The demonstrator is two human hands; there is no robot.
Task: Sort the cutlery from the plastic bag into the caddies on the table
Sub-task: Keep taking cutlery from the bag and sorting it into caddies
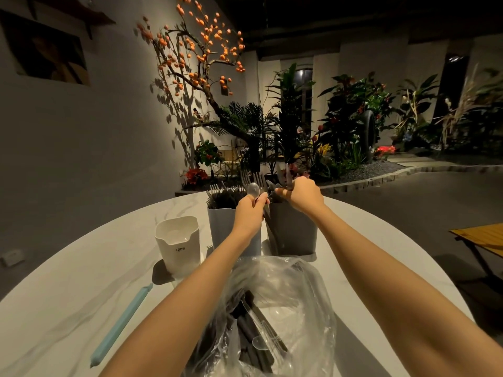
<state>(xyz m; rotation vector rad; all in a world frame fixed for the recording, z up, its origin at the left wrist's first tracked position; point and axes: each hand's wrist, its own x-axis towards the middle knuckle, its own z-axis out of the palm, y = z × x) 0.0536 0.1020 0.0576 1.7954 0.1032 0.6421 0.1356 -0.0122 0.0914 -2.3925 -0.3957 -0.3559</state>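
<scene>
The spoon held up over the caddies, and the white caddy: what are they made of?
The spoon in the left hand looks like clear glossy plastic: the background shows through its bowl. The white caddy seems matte moulded plastic, with smooth rounded corners, though glazed ceramic cannot be ruled out.

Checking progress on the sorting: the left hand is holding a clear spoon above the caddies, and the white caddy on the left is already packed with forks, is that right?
Not quite. In the head view the left hand does hold a clear spoon above the caddies, but the white caddy on the left has no forks in it. The forks stand in the light grey caddy beside it.
</scene>
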